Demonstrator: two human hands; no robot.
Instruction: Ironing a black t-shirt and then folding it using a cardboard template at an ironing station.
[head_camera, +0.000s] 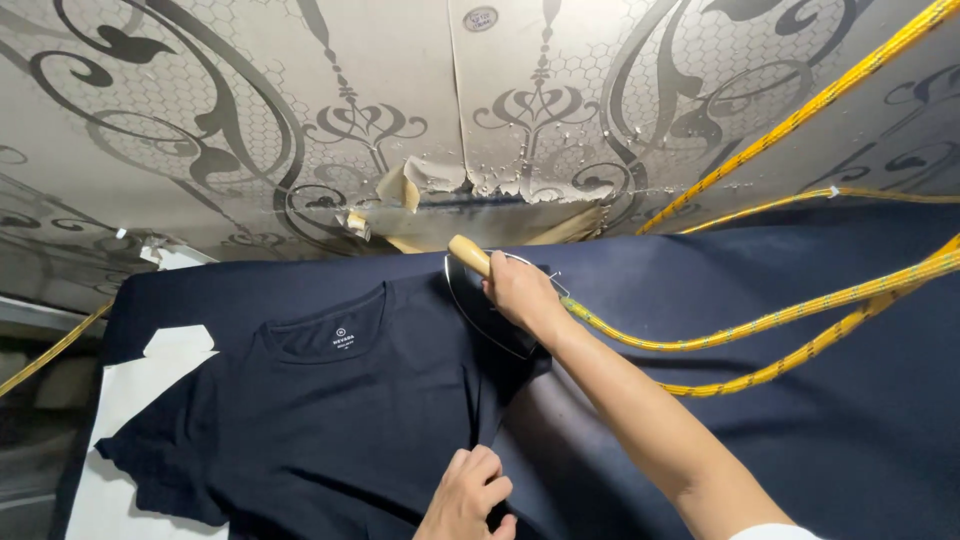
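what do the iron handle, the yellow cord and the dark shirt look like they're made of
Pale rounded iron handle, gripped by the right hand: looks like smooth light wood. Yellow cord: braided fabric sheath, judging by its flecked woven pattern. Navy T-shirt, pinched by the left hand: matte soft knit, probably cotton, creasing easily.

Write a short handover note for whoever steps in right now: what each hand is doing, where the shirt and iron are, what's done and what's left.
Right hand: closed on the wooden handle of the iron, which sits on the shoulder of the dark navy T-shirt.
Left hand: pinching the shirt fabric near the bottom edge of the view, holding it taut.
The shirt lies flat, collar away from the person, on the dark padded table. The yellow cord trails right from the iron.
Done: cannot tell how much is pressed.
Left: folds remain between iron and left hand.
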